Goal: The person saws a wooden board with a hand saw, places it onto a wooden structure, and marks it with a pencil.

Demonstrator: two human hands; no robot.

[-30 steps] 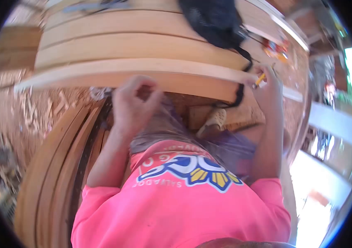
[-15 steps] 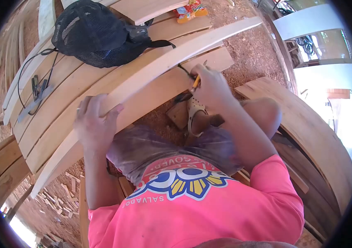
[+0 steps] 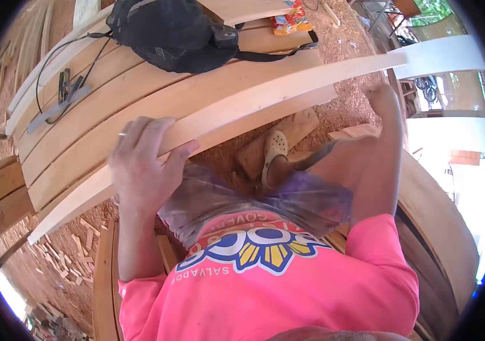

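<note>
A long curved wooden strip (image 3: 271,92) stands on edge across the front of a slatted wooden top (image 3: 97,122). My left hand (image 3: 147,162) is closed round the strip left of centre, thumb on the near side and fingers over the top. Off to the right, my right hand (image 3: 383,98) is raised below the strip's right end, apart from it. Motion smears its fingers, and whatever it may hold cannot be made out. Part of a flat board (image 3: 305,104) shows under the strip.
On the slats lie a black mesh cap (image 3: 168,37), a grey metal tool (image 3: 54,111) with a dark cord, and an orange snack packet (image 3: 292,21). A wide curved board (image 3: 436,210) is at the right. Wood scraps (image 3: 66,258) litter the ground at lower left.
My right hand has moved right, away from the strip's middle; the yellow pencil it held no longer shows. The strip's right end appears farther right and lower, with my left hand still on it.
</note>
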